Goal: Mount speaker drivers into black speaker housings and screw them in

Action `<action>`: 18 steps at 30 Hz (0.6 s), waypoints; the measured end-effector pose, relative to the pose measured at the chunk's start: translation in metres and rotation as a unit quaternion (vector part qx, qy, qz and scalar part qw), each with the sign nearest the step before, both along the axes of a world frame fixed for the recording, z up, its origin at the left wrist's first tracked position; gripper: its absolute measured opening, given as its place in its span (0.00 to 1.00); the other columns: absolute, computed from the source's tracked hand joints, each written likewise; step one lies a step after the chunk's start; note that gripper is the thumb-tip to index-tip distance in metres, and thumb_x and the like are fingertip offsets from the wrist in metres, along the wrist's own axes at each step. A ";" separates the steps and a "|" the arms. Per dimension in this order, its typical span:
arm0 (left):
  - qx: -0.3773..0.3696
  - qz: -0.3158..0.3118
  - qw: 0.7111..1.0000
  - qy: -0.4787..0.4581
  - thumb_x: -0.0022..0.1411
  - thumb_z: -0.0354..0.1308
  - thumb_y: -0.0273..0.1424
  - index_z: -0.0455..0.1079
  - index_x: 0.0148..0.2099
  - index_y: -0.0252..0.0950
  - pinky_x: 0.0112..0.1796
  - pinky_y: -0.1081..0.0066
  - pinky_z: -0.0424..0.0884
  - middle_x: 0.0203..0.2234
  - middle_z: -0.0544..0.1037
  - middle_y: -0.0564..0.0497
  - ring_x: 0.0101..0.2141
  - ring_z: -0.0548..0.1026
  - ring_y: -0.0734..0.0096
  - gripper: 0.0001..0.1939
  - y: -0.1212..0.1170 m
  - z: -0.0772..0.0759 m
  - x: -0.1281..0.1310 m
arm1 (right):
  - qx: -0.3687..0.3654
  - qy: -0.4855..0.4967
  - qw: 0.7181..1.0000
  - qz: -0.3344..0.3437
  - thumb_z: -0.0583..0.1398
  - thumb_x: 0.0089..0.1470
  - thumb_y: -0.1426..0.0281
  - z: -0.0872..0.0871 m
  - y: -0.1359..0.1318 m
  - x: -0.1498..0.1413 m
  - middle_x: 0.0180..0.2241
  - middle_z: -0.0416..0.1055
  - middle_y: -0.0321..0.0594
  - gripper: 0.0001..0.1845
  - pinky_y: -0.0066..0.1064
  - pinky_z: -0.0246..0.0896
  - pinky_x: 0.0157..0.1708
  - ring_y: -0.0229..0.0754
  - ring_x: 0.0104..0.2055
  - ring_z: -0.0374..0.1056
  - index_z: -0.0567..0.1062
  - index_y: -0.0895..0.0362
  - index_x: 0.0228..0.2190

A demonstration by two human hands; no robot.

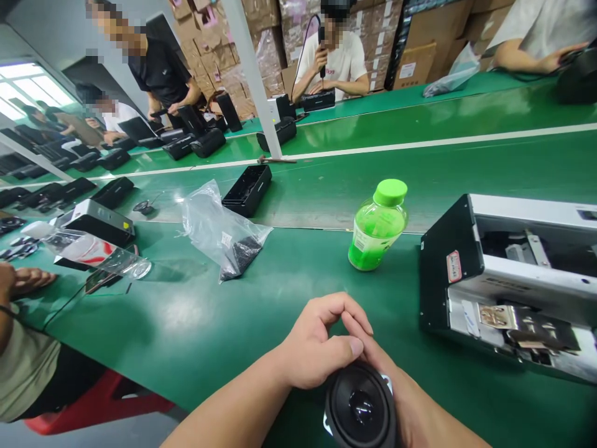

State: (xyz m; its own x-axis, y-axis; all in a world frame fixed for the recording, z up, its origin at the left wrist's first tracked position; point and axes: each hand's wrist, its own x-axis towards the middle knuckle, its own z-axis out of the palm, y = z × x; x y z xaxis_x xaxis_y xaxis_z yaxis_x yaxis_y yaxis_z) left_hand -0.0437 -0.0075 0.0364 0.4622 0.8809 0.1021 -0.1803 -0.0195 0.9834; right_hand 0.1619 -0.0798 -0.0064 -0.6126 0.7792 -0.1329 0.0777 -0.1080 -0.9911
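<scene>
At the bottom of the head view is a round black speaker (358, 407) with a glossy centre dome and pale mounting tabs. My right hand (380, 367) lies along its right edge and holds it, with the fingers partly hidden. My left hand (321, 345) arches just above the speaker's top edge, its thumb and bent fingers apart with a gap between them. The left thumb tip meets the right hand's fingers. Whether the speaker also rests on the green table (224, 330) is hidden.
A green-capped bottle (377, 227) stands ahead, beside a metal-and-black machine (452, 267) at right. Further left are a plastic bag of small black parts (240, 255), an open black housing (248, 190) and a lying clear bottle (100, 249). Co-workers sit and stand across the conveyor (420, 162).
</scene>
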 end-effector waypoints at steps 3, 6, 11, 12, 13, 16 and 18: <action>-0.001 0.007 1.000 0.006 0.57 0.70 0.35 0.79 0.38 0.36 0.35 0.71 0.70 0.28 0.77 0.53 0.27 0.71 0.73 0.09 -0.001 -0.001 0.003 | 0.044 -0.032 0.999 0.003 0.76 0.53 0.62 0.003 0.003 -0.002 0.80 0.41 0.49 0.71 0.48 0.58 0.75 0.61 0.82 0.40 0.36 0.44 0.79; 0.016 0.082 0.996 0.032 0.60 0.70 0.38 0.79 0.36 0.35 0.36 0.69 0.72 0.27 0.77 0.51 0.28 0.73 0.70 0.11 0.009 -0.005 0.001 | 0.093 -0.082 0.992 -0.028 0.74 0.54 0.61 -0.004 0.006 -0.005 0.78 0.52 0.52 0.68 0.48 0.63 0.72 0.61 0.78 0.55 0.39 0.47 0.79; 0.078 0.358 0.927 0.077 0.77 0.52 0.46 0.73 0.56 0.37 0.45 0.65 0.74 0.34 0.79 0.49 0.37 0.77 0.66 0.20 0.048 -0.015 -0.029 | 0.144 -0.144 0.973 -0.108 0.67 0.62 0.50 -0.033 0.007 -0.006 0.63 0.73 0.53 0.59 0.40 0.77 0.59 0.57 0.65 0.74 0.42 0.50 0.79; 0.093 0.400 0.908 0.088 0.78 0.52 0.46 0.71 0.58 0.38 0.45 0.65 0.75 0.35 0.78 0.49 0.38 0.77 0.66 0.19 0.054 -0.017 -0.036 | 0.151 -0.130 0.974 -0.105 0.65 0.63 0.47 -0.037 0.007 -0.007 0.61 0.75 0.53 0.58 0.39 0.78 0.57 0.57 0.65 0.75 0.42 0.50 0.79; 0.109 0.434 0.888 0.101 0.77 0.53 0.45 0.69 0.58 0.38 0.45 0.65 0.75 0.36 0.78 0.48 0.39 0.78 0.65 0.18 0.057 -0.018 -0.042 | 0.153 -0.108 0.978 -0.089 0.63 0.63 0.44 -0.039 0.008 -0.008 0.58 0.76 0.52 0.59 0.39 0.78 0.55 0.57 0.62 0.76 0.41 0.50 0.79; 0.165 0.492 0.843 0.142 0.75 0.57 0.44 0.66 0.59 0.39 0.50 0.60 0.75 0.44 0.77 0.44 0.46 0.78 0.60 0.19 0.054 -0.022 -0.042 | 0.117 -0.060 0.991 -0.028 0.61 0.61 0.40 -0.037 0.009 -0.016 0.49 0.78 0.48 0.62 0.38 0.75 0.49 0.54 0.49 0.79 0.36 0.51 0.79; 0.204 0.499 0.824 0.173 0.72 0.60 0.43 0.65 0.62 0.39 0.56 0.55 0.73 0.52 0.76 0.40 0.53 0.77 0.54 0.23 0.045 -0.022 -0.031 | 0.099 -0.064 0.993 -0.011 0.59 0.60 0.38 -0.032 0.011 -0.022 0.45 0.77 0.47 0.63 0.39 0.71 0.46 0.52 0.43 0.76 0.36 0.54 0.79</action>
